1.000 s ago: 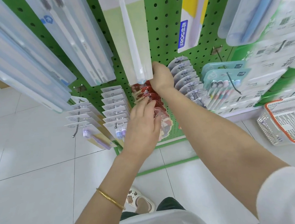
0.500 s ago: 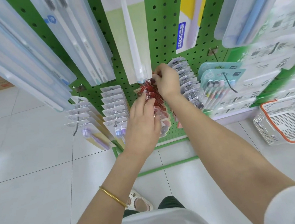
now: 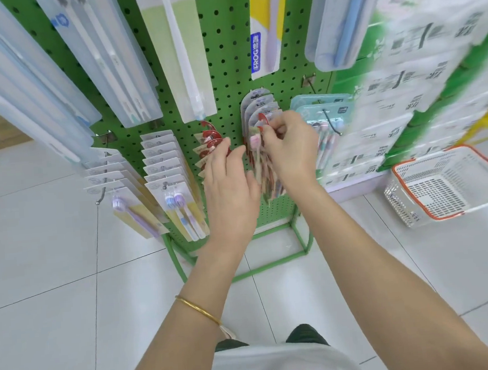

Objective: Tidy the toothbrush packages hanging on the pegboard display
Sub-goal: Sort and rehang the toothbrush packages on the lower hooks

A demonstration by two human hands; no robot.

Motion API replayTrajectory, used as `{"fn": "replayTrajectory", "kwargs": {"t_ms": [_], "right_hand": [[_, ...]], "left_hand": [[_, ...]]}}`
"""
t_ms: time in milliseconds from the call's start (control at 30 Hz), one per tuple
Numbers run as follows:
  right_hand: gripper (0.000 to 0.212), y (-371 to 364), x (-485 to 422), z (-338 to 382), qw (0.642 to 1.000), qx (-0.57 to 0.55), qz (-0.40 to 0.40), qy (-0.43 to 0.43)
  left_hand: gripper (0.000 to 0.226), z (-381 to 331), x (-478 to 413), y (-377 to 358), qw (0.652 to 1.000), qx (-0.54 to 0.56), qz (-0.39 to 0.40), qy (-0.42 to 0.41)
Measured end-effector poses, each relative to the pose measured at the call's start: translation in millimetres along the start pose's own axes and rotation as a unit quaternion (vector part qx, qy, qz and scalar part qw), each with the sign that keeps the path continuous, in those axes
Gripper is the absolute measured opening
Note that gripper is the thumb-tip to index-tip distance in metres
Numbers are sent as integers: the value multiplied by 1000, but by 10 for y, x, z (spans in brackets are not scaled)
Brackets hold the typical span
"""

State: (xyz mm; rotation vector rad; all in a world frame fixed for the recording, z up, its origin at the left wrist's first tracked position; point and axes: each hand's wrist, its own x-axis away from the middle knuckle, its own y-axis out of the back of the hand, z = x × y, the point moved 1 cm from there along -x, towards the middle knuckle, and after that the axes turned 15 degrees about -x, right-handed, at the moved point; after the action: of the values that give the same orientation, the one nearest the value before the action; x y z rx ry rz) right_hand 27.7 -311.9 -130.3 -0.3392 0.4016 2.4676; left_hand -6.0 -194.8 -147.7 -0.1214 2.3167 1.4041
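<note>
Head view: red-topped toothbrush package [image 3: 255,141] (pink bristles), pinch grip of right hand [image 3: 290,149]; left hand [image 3: 229,192] spread.

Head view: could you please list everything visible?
Green perforated pegboard display: one, green, centre.
Long clear toothbrush packs: many, pale blue, top.
White card toothbrush packages: two rows, white, lower left.
Red-topped toothbrush packages: one row, red, centre peg.
Grey-topped toothbrush packages: one row, grey, right of red.
Teal blister packs: several, teal, farther right.
White plastic mesh basket: one, orange-rimmed, floor right.
Gold bangle: one, left wrist.
Left grip: fingers straight, touching red-topped packages.
Right grip: pinching pink-headed toothbrush package.
</note>
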Motion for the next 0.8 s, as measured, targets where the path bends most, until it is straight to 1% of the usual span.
{"fn": "replayTrajectory", "kwargs": {"t_ms": [67, 133, 200, 233, 267, 300, 333, 367, 400, 433, 533, 567, 633, 700, 733, 800], "right_hand": [[7, 232, 88, 51, 1000, -28, -5, 5], [12, 477, 149, 76, 998, -58, -9, -3], [20, 711, 188, 74, 995, -93, -5, -26], [22, 822, 207, 71, 993, -108, 2, -39], [22, 925, 229, 63, 991, -121, 8, -50], [21, 1017, 254, 57, 989, -136, 12, -61], [19, 1097, 286, 57, 985, -153, 16, -73], [19, 1162, 318, 55, 982, -167, 18, -84], [19, 1213, 350, 47, 980, -177, 18, -93], [18, 1255, 374, 35, 978, -182, 15, -99], [9, 1331, 426, -99, 976, -176, 2, -130], [11, 1348, 459, -176, 976, -159, 6, -146], [21, 1345, 592, -342, 975, -118, 42, -184], [27, 1269, 800, -446, 971, -111, 80, -197], [27, 1214, 898, -456, 972, -116, 80, -190], [28, 1105, 1032, -438, 971, -158, 31, -178]], "left_hand": [[37, -116, 23, 26, 999, 35, -7, -3], [38, -252, 44, 60, 998, 69, 1, -4], [45, -387, 81, 63, 993, 116, 29, 3], [51, -457, 107, 59, 987, 152, 55, 15], [56, -526, 137, 55, 974, 202, 93, 35], [59, -576, 170, 39, 954, 261, 136, 59], [55, -635, 215, 34, 928, 318, 178, 78], [45, -665, 255, -12, 905, 363, 203, 86], [34, -691, 288, -57, 894, 387, 210, 84], [28, -700, 316, -126, 888, 400, 211, 89], [36, -734, 406, -266, 881, 406, 208, 127], [39, -732, 423, -309, 881, 407, 196, 139], [37, -741, 436, -355, 885, 405, 164, 163], [35, -763, 426, -384, 893, 393, 134, 174], [35, -780, 427, -388, 901, 377, 119, 178], [41, -792, 453, -404, 918, 337, 104, 181]]}}
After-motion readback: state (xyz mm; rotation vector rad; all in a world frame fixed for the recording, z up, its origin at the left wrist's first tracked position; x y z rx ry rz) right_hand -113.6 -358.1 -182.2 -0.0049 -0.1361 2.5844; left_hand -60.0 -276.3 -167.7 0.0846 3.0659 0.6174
